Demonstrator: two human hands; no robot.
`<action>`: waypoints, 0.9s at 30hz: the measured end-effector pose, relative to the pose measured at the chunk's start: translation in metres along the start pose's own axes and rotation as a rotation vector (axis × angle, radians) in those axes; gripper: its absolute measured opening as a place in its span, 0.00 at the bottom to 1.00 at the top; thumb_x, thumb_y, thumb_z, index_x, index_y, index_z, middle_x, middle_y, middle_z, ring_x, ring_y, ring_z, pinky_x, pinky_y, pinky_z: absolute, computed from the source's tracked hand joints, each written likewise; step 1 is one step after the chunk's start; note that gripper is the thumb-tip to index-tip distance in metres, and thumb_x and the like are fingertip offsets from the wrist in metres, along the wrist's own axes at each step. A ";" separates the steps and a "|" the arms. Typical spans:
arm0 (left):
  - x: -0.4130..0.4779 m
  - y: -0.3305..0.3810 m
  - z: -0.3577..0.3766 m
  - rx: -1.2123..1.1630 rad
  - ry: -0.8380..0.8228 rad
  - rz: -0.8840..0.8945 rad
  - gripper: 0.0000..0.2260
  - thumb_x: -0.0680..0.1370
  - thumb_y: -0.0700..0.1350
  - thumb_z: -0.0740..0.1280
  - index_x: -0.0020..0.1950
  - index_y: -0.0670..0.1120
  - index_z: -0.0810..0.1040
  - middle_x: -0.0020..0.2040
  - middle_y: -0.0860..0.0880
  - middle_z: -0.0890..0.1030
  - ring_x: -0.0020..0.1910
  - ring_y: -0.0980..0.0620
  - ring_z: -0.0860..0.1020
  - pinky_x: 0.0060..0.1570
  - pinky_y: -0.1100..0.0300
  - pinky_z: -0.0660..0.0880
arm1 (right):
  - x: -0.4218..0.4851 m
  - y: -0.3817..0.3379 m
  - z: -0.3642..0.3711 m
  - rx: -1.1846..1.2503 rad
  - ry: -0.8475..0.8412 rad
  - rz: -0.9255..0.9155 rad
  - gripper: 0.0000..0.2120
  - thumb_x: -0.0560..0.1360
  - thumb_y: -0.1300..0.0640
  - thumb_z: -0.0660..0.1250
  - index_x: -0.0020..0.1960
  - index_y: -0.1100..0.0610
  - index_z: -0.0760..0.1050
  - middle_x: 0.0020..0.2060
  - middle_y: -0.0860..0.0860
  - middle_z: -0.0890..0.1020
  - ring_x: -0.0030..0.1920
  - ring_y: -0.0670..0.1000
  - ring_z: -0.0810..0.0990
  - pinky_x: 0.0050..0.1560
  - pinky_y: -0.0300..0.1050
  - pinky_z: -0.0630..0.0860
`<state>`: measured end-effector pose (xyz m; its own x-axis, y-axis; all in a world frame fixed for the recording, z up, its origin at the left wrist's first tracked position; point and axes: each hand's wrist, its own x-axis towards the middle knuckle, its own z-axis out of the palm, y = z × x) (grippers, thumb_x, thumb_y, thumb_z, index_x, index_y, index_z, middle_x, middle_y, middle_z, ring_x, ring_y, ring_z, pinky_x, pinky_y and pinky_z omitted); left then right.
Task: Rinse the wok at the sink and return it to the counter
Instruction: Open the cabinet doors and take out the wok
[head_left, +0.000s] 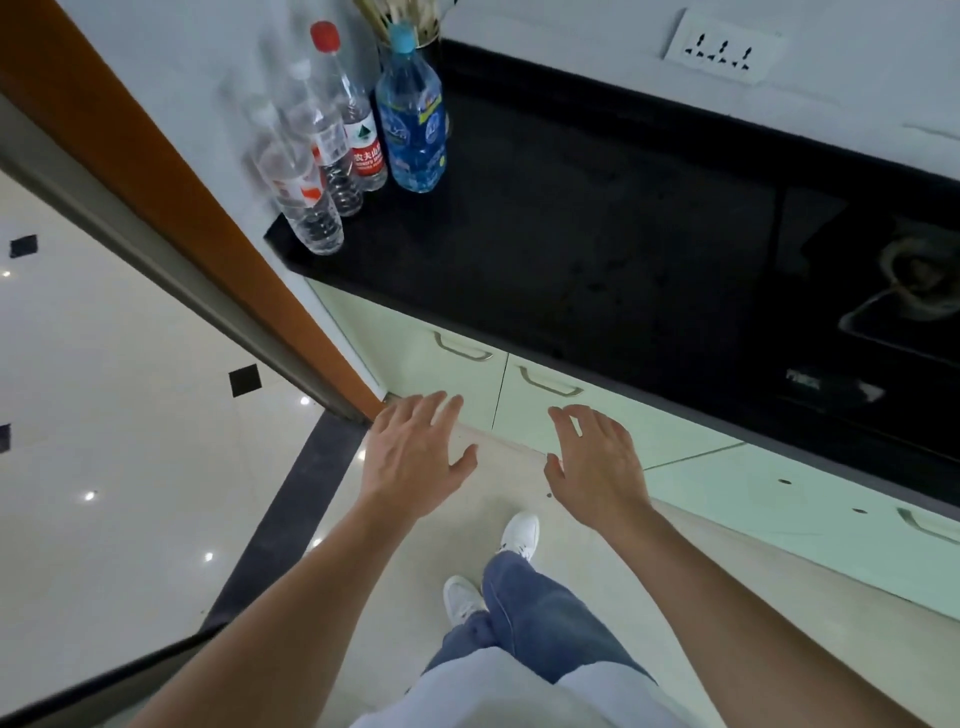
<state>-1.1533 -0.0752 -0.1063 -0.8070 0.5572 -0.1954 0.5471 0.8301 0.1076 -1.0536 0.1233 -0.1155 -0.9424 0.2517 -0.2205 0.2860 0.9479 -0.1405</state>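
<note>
No wok and no sink are in view. The black counter (571, 223) runs across the upper right, with a glass stove top and a burner (919, 275) at its right edge. My left hand (415, 452) and my right hand (597, 462) are stretched out in front of me, palms down and fingers spread, holding nothing. Both hover over the floor in front of the pale green cabinet doors (467, 364), below the counter's front edge.
Several plastic bottles stand at the counter's left end: clear ones (306, 176) and a blue one (413, 114). An orange door frame (171, 182) slants down the left. A wall socket (722, 49) sits above the counter. My feet in white shoes stand on the tiled floor.
</note>
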 end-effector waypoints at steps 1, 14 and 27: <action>0.010 -0.001 0.002 0.000 -0.018 0.010 0.29 0.77 0.65 0.58 0.74 0.51 0.66 0.73 0.49 0.72 0.71 0.46 0.71 0.70 0.46 0.69 | 0.006 0.001 0.004 0.001 0.001 0.006 0.24 0.73 0.53 0.69 0.68 0.57 0.72 0.64 0.56 0.78 0.63 0.58 0.77 0.66 0.56 0.73; 0.104 -0.014 0.047 0.005 -0.140 0.144 0.31 0.78 0.65 0.57 0.77 0.50 0.62 0.78 0.49 0.65 0.77 0.47 0.62 0.75 0.50 0.61 | 0.079 0.002 0.055 0.080 -0.039 0.080 0.26 0.66 0.56 0.75 0.63 0.58 0.76 0.58 0.56 0.82 0.56 0.58 0.82 0.58 0.55 0.79; 0.161 -0.049 0.099 0.063 -0.054 0.412 0.34 0.77 0.64 0.61 0.76 0.44 0.66 0.72 0.46 0.72 0.71 0.46 0.70 0.72 0.53 0.66 | 0.117 -0.020 0.110 0.103 0.087 0.275 0.28 0.66 0.60 0.73 0.65 0.64 0.74 0.58 0.59 0.80 0.58 0.60 0.80 0.64 0.54 0.75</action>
<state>-1.2878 -0.0284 -0.2396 -0.5063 0.8390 -0.1994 0.8354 0.5345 0.1282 -1.1501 0.1122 -0.2445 -0.8369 0.5165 -0.1809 0.5448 0.8180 -0.1848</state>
